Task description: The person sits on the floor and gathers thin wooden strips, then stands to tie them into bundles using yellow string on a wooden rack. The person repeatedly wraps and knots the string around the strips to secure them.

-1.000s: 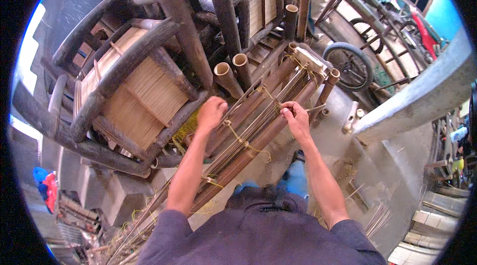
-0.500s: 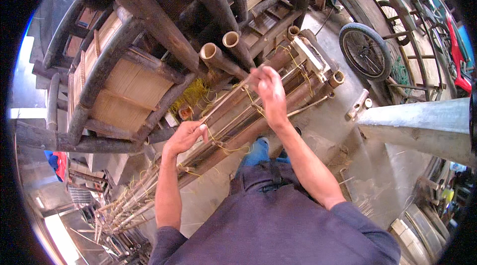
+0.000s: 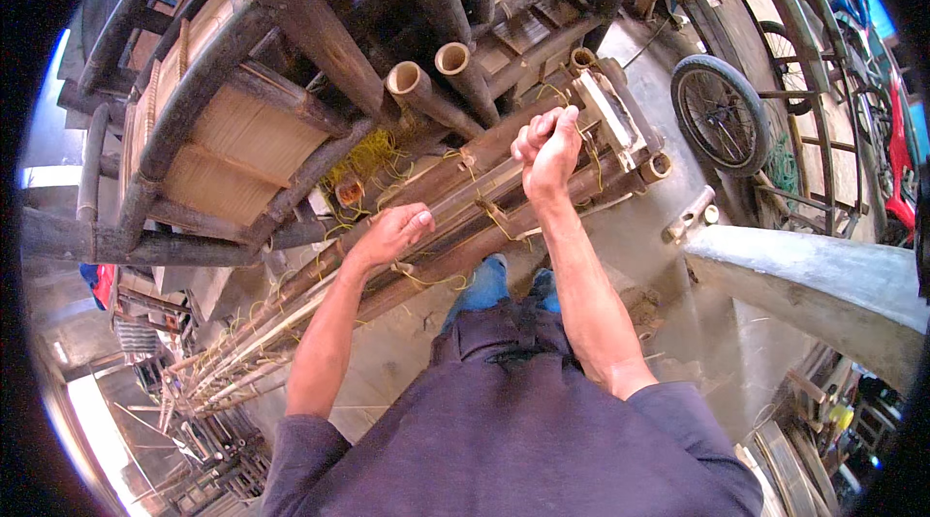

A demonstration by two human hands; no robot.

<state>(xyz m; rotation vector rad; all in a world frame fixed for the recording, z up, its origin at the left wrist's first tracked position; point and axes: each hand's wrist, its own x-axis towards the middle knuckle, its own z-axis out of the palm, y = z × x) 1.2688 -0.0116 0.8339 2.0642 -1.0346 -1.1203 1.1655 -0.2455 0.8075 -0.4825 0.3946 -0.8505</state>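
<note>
A long bundle of bamboo poles [image 3: 455,260] and thin rods lies slantwise before me, with yellow ties [image 3: 494,219] looped along it. My left hand [image 3: 390,234] is closed over the bundle, its thumb pointing right, at one end of a thin bamboo strip [image 3: 477,189]. The strip slants up towards my right hand [image 3: 548,156], which is curled into a fist near the bundle's far end. The fingers hide the strip's ends. Close beyond my right fist, a pale slotted block [image 3: 607,115] is set across the poles.
Dark bamboo furniture frames with slatted panels [image 3: 247,134] crowd the far left, their cut pole ends [image 3: 407,79] jutting towards the bundle. Yellow fibre [image 3: 363,158] hangs beneath them. At right are a spoked wheel [image 3: 719,115] and a pale pillar [image 3: 804,280]. My feet [image 3: 487,280] stand beside the bundle.
My right hand has gone from a blurred, looser pose to a tight fist, slightly nearer and to the right. My left hand has moved a little up and right. The view has shifted slightly.
</note>
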